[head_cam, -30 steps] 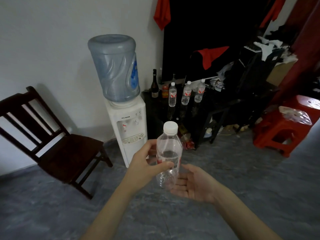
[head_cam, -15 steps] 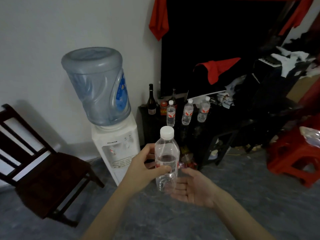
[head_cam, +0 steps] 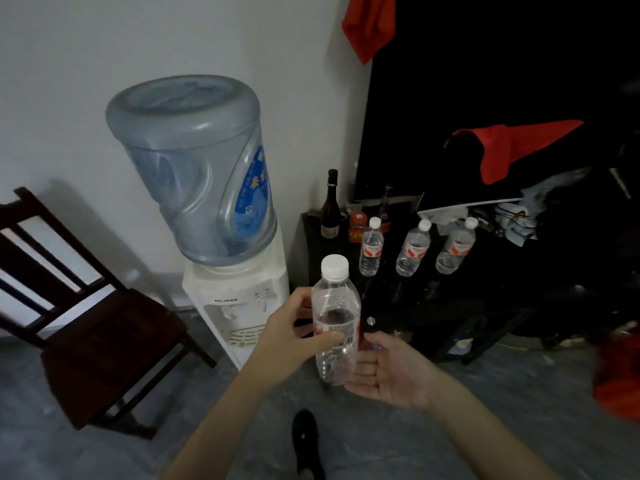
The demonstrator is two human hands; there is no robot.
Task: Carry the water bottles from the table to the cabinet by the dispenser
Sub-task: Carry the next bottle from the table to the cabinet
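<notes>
Left hand (head_cam: 294,332) grips clear plastic white-capped water bottle (head_cam: 335,323) upright at mid-body; right hand (head_cam: 388,370) open, cupped by its base. Black cabinet (head_cam: 304,244) lies ahead, three bottles already standing there.

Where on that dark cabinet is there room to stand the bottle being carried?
The left hand grips the water bottle. On the cabinet, bare top shows in front of the three standing water bottles, toward the near edge. The back left corner is crowded: a wine bottle, a red-lidded jar.
</notes>
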